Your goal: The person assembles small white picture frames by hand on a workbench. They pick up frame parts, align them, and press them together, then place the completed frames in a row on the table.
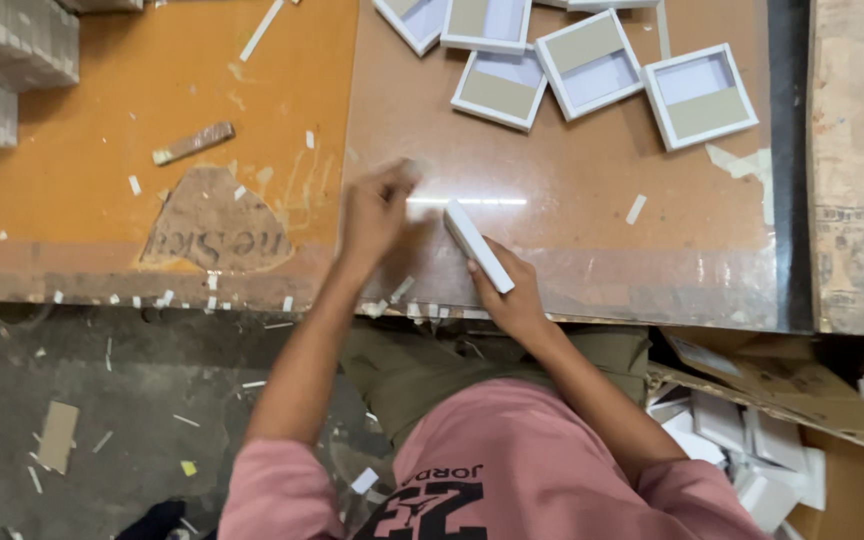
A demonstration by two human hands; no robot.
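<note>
My right hand [512,295] grips a narrow white box piece [477,245], held on edge and slanted just above the brown tabletop [592,230] near its front edge. My left hand [374,212] rests on the table to the left of it. Its fingers are bunched and blurred at the near end of a thin bright white line [472,201]. I cannot tell whether that line is a strip or a reflection, or whether the fingers pinch anything.
Several shallow white trays with beige and pale insides [589,62] lie at the table's far side. Grey-white stacks [7,60] stand far left on the orange surface, near a brown stick [192,143]. A worn board [862,160] lies right. Cardboard with white pieces [762,440] sits lower right.
</note>
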